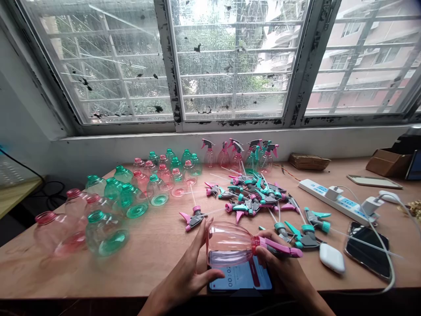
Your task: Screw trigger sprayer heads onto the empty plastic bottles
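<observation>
A pink see-through spray bottle (230,243) lies on its side between my hands, above a phone (241,278) with a lit screen. My left hand (189,274) cradles the bottle's base, thumb under it and fingers up along its end. My right hand (278,265) grips the neck where a pink and grey trigger head (283,249) is attached. A loose pink trigger head (194,218) lies just beyond my left fingers.
Several empty pink and green bottles (131,197) lie at left. A heap of trigger heads (256,197) sits mid-table, with assembled spray bottles (240,156) by the wall. At right are a power strip (338,199), cables, a white case (332,258) and a dark phone (366,248).
</observation>
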